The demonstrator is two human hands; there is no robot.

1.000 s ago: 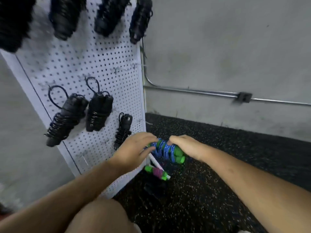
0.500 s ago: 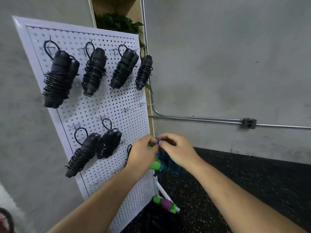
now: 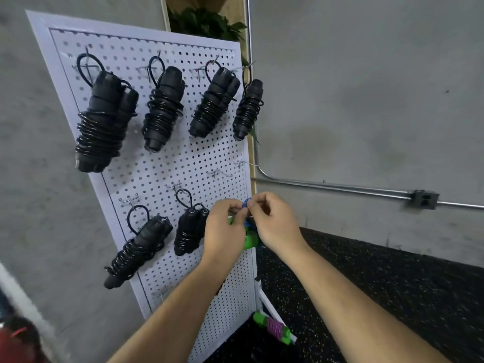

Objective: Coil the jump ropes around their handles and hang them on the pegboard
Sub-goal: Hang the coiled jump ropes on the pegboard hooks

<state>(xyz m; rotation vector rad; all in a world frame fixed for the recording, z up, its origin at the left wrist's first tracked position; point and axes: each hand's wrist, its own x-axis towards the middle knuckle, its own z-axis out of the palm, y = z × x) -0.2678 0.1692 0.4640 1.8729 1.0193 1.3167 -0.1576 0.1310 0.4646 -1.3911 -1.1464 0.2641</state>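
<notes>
A white pegboard (image 3: 167, 179) leans against the grey wall, with several coiled black jump ropes (image 3: 162, 108) hanging from its hooks. In front of its right side, my left hand (image 3: 225, 229) and my right hand (image 3: 275, 224) hold a coiled jump rope with green handles and blue cord (image 3: 250, 238). Both hands pinch the small blue loop at its top, just below an empty hook (image 3: 217, 174). Most of the bundle is hidden behind my hands. A second coiled rope with green handles and purple cord (image 3: 273, 327) lies on the floor by the board's foot.
Two more bare hooks (image 3: 174, 186) stick out in the board's middle row. A metal conduit (image 3: 340, 188) with a junction box (image 3: 424, 200) runs along the wall. Black speckled rubber flooring (image 3: 379, 284) lies to the right. A plant (image 3: 204, 22) shows behind the board's top.
My hands lifted the blue and green rope from near the floor up to the board's middle row. My view tilted upward, showing the top row of ropes.
</notes>
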